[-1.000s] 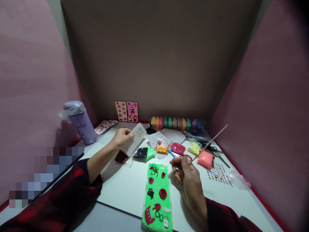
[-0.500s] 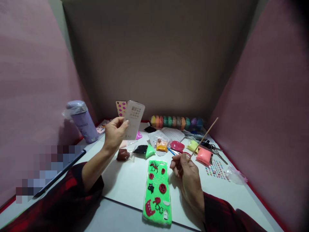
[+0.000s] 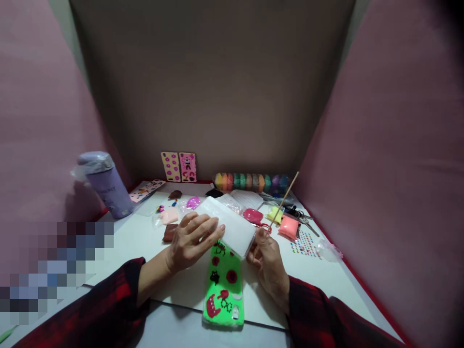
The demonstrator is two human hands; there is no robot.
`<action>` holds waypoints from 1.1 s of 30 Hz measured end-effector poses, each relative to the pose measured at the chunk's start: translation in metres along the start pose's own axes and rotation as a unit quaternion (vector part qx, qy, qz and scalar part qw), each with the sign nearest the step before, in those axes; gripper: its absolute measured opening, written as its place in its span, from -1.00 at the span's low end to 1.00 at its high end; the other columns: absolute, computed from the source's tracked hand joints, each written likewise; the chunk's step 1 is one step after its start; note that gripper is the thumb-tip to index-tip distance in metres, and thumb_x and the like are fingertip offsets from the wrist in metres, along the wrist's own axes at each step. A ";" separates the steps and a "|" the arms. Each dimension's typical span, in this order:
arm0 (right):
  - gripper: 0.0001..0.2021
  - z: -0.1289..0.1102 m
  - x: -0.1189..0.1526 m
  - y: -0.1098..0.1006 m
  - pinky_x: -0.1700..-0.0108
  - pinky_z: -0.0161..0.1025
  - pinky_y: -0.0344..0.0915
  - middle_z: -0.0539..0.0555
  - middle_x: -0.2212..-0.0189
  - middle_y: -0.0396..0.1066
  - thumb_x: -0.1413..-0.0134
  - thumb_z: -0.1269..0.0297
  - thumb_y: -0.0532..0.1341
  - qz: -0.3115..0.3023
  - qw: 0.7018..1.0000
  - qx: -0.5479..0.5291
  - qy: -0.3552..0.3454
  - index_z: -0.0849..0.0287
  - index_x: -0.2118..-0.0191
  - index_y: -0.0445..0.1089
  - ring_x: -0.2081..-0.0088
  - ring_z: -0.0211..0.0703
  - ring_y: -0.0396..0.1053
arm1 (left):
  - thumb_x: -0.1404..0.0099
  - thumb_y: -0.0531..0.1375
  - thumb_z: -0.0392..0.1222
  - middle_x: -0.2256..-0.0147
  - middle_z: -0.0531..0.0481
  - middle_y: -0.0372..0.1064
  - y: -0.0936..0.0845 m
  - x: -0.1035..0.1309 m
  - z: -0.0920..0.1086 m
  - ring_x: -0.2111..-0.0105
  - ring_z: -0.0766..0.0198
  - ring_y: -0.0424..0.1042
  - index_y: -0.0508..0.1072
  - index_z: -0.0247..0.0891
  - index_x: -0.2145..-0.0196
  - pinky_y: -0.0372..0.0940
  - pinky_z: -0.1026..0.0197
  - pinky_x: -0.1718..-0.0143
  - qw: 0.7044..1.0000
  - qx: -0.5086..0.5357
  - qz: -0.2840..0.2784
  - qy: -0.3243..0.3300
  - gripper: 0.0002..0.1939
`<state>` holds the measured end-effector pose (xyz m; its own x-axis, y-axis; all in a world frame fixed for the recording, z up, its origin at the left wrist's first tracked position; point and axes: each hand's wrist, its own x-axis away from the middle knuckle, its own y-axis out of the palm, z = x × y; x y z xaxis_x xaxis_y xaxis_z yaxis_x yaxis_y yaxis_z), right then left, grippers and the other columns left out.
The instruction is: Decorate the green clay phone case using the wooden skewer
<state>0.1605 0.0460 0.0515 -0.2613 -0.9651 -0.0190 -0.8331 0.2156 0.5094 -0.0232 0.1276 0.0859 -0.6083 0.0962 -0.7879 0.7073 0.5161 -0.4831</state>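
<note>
A white rectangular box [image 3: 234,229] is tilted between my two hands, above the far end of a green phone case [image 3: 222,290] with red and black shapes on it. My left hand [image 3: 194,241] has its fingers laid over the box's left part. At the box's right corner, my right hand [image 3: 266,256] pinches a thin wooden stick [image 3: 284,200] that points up and to the right, and its fingers also touch the box edge. The case lies flat on the white table and its upper part is partly hidden by the box.
Clay packets, pink [image 3: 289,227], yellow [image 3: 274,215] and pale pink [image 3: 169,215], lie beyond my hands. A purple bottle [image 3: 110,188] stands left. Two decorated cases [image 3: 179,167] lean at the back beside a row of coloured clay [image 3: 250,181]. Keys [image 3: 302,218] and gem stickers [image 3: 305,245] lie right.
My left hand has brought the box down and right, turning it sideways, to my right hand, which still has the stick. The view has shifted to the right.
</note>
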 end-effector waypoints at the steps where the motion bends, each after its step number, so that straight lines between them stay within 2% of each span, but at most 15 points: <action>1: -0.57 0.000 0.000 0.000 0.67 -0.45 -0.18 -0.16 0.74 0.05 0.03 -0.09 0.23 -0.003 1.000 0.001 0.007 0.22 0.55 0.24 0.71 -0.46 -0.10 | -0.21 0.14 -0.42 0.20 -0.10 0.47 0.001 0.001 0.001 0.17 0.18 0.39 0.42 -0.19 0.09 0.25 0.07 0.13 1.000 -0.002 -0.007 0.004 -0.69; 5: -0.68 0.000 0.001 -0.001 0.66 -0.45 -0.09 -0.14 0.68 0.14 0.05 0.06 0.29 0.004 1.000 0.006 0.009 0.21 0.49 0.25 0.69 -0.45 -0.03 | -0.20 0.15 -0.43 0.11 -0.11 0.43 0.006 0.005 0.001 0.11 0.14 0.36 0.41 -0.13 0.04 0.22 0.02 0.07 0.999 -0.016 -0.024 -0.026 -0.62; 10: -0.68 -0.003 -0.005 -0.009 0.71 -0.47 -0.12 -0.17 0.73 0.11 0.01 0.03 0.24 0.090 0.995 0.008 -0.038 0.19 0.47 0.23 0.74 -0.46 -0.06 | -0.18 0.17 -0.41 0.06 -0.14 0.37 0.017 0.013 -0.002 0.04 0.07 0.30 0.35 -0.13 -0.03 0.21 -0.04 0.03 0.992 -0.005 -0.023 -0.120 -0.54; 15: -0.68 -0.027 -0.023 -0.025 0.77 -0.47 -0.18 -0.16 0.72 0.17 0.05 0.02 0.23 0.172 0.981 0.016 -0.093 0.17 0.45 0.20 0.77 -0.46 -0.04 | -0.20 0.14 -0.40 0.07 -0.16 0.34 0.022 0.016 0.000 0.04 0.04 0.28 0.35 -0.19 0.00 0.21 -0.05 0.06 0.987 0.027 -0.042 -0.155 -0.60; 20: -0.70 -0.050 -0.036 -0.044 0.78 -0.47 -0.19 -0.18 0.74 0.13 0.08 0.12 0.27 0.200 0.974 0.045 -0.100 0.17 0.50 0.15 0.79 -0.48 -0.04 | -0.23 0.12 -0.39 0.11 -0.18 0.36 0.017 0.005 -0.005 0.08 0.06 0.27 0.39 -0.25 0.07 0.19 -0.03 0.09 0.983 0.032 -0.040 -0.175 -0.70; 22: -0.70 -0.054 -0.036 -0.051 0.79 -0.48 -0.19 -0.18 0.75 0.13 0.08 0.13 0.28 0.205 0.973 0.057 -0.088 0.18 0.50 0.16 0.79 -0.48 -0.03 | -0.25 0.11 -0.34 0.15 -0.14 0.40 0.014 -0.007 -0.016 0.11 0.08 0.29 0.42 -0.25 0.12 0.18 -0.02 0.11 0.978 0.035 -0.087 -0.187 -0.76; 25: -0.72 -0.057 -0.034 -0.058 0.79 -0.47 -0.17 -0.19 0.77 0.12 0.05 0.13 0.25 0.211 0.972 0.066 -0.075 0.18 0.49 0.17 0.81 -0.48 -0.07 | -0.27 0.11 -0.23 0.22 -0.09 0.46 0.019 -0.031 -0.038 0.17 0.08 0.32 0.47 -0.22 0.19 0.18 0.03 0.18 0.947 0.066 -0.226 -0.218 -0.81; 27: -0.73 -0.060 -0.031 -0.061 0.80 -0.46 -0.16 -0.20 0.80 0.09 0.03 0.11 0.23 0.212 0.972 0.068 -0.070 0.18 0.48 0.18 0.82 -0.47 -0.10 | -0.24 0.13 -0.15 0.19 -0.10 0.46 0.031 -0.044 -0.053 0.15 0.07 0.34 0.49 -0.22 0.19 0.19 0.05 0.16 0.907 0.095 -0.304 -0.276 -0.78; 29: -0.73 -0.063 -0.028 -0.062 0.79 -0.46 -0.13 -0.21 0.81 0.06 0.03 0.10 0.23 0.212 0.972 0.068 -0.072 0.18 0.47 0.19 0.82 -0.46 -0.11 | -0.20 0.14 -0.14 0.11 -0.13 0.44 0.049 -0.052 -0.065 0.09 0.08 0.34 0.47 -0.22 0.13 0.18 0.11 0.11 0.849 0.121 -0.378 -0.349 -0.70; 33: -0.73 -0.067 -0.024 -0.066 0.79 -0.48 -0.10 -0.19 0.79 0.12 0.05 0.10 0.24 0.224 0.968 0.067 -0.096 0.19 0.46 0.21 0.82 -0.48 -0.08 | -0.03 0.21 -0.12 0.19 -0.28 0.48 0.086 -0.048 -0.076 0.11 -0.12 0.37 0.50 -0.31 0.20 0.22 0.04 0.17 0.804 0.095 -0.407 -0.424 -0.64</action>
<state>0.2539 0.0449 0.0758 -0.6857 -0.7278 0.0122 -0.6677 0.6355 0.3877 0.0398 0.2319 0.1109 -0.4902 -0.8634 -0.1198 0.2902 -0.0320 -0.9564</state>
